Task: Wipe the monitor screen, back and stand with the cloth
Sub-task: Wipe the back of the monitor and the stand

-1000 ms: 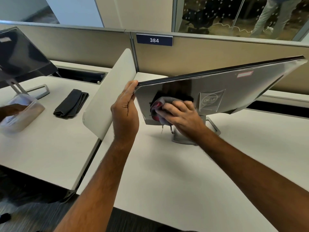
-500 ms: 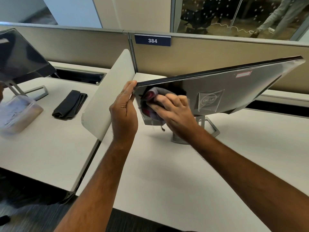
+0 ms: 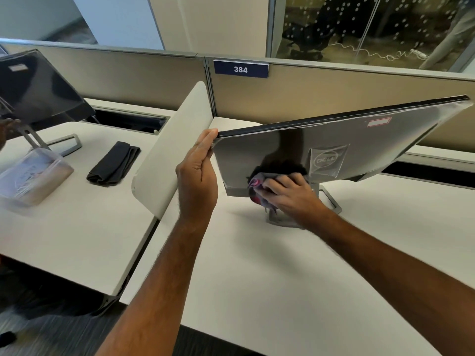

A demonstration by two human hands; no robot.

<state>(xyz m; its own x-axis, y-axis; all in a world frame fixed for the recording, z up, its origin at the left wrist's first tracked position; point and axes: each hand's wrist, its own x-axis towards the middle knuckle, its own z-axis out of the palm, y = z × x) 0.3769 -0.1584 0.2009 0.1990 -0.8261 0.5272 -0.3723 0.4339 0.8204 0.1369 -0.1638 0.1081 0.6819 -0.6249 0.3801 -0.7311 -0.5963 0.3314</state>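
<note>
since a moment ago the right hand [image 3: 288, 192] has slid the cloth [image 3: 257, 187] down to the lower edge of the monitor [image 3: 359, 147] back, just above the stand [image 3: 331, 201]. its grip is closed on the bunched cloth and pressed flat to the panel; the left hand [image 3: 196, 183] pinches the panel's left corner, bracing the tilted monitor over the worktop [image 3: 257, 278]. best judged: keep that brace firm, wipe in overlapping passes toward the stand — light pressure. counted: two hands, one cloth in use, one folded dark cloth [image 3: 113, 163] and a second monitor [image 3: 38, 88] on the neighbouring worktop.
</note>
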